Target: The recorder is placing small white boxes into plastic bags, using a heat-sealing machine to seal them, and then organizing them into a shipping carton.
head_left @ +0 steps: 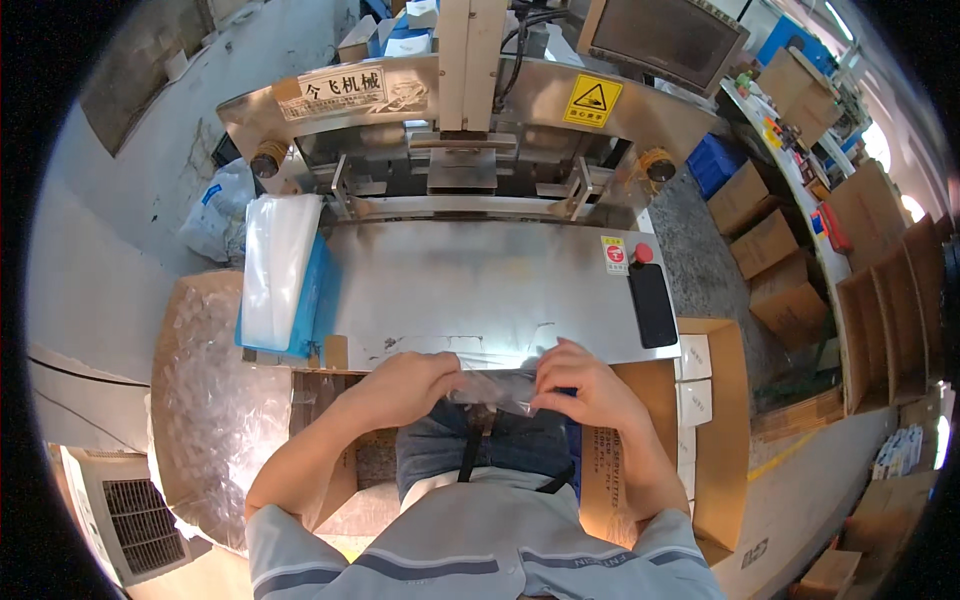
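Holding a clear plastic bag [494,388] by its two ends, I have both hands together over the lap, just in front of the near edge of a steel tabletop [470,290]. On my head view the left hand [405,388] has its fingers curled and closed on the bag's left end. The right hand [592,388] pinches the right end between thumb and fingers. The bag is stretched across the gap, crumpled and see-through; I cannot tell whether anything lies inside it, nor whether it touches the table edge.

On the tabletop's left side I see a blue bin [322,285] with a stack of clear bags [278,270] leaning in it. On the right side lies a black, phone-like slab [653,306], with a red button [642,254] just beyond its far end. Across the back stands the machine's metal frame [420,90], carrying a yellow warning sign [593,100] to the right of its central column.

Below the table, to my left, a large carton [187,297] is heaped with clear plastic packets [225,385]. To my right, an open carton [733,430] holds white boxes [693,375] in a row along its left part. Farther off on that side, I make out a blue crate [713,165] and several brown cardboard boxes [765,240] on the floor beside a long bench.
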The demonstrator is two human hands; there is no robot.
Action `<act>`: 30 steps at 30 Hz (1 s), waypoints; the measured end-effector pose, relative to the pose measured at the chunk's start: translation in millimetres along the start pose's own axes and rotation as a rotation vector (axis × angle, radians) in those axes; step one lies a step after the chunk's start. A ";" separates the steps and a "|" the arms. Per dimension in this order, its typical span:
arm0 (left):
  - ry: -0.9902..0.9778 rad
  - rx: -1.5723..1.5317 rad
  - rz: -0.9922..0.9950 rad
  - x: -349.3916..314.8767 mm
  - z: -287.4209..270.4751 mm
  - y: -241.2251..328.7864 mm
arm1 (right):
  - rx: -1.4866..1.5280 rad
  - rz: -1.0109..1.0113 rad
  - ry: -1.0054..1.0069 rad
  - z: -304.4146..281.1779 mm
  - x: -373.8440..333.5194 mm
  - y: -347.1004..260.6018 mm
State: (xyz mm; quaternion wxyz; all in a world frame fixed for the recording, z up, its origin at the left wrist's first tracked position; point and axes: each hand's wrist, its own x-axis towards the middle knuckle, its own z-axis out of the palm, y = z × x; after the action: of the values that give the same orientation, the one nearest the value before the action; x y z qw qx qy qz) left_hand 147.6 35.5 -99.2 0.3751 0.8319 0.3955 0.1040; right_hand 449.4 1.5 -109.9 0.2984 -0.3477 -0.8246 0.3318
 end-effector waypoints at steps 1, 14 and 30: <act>0.013 -0.033 -0.002 2.2 -5.6 -2.5 | 0.000 -0.001 -0.002 -1.7 4.9 5.1; -0.028 -0.426 -0.138 140.2 -78.5 -166.3 | 0.028 0.402 -0.022 -22.6 145.7 157.1; 0.309 -0.599 0.071 286.1 -112.3 -186.1 | -0.590 0.336 0.179 -53.7 245.7 188.2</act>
State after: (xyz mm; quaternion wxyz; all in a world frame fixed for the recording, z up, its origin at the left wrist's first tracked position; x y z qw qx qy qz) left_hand 177.3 382.4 -187.8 0.5346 0.6722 0.3704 0.3537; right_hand 416.3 310.5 -155.5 0.1976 -0.5775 -0.7867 0.0920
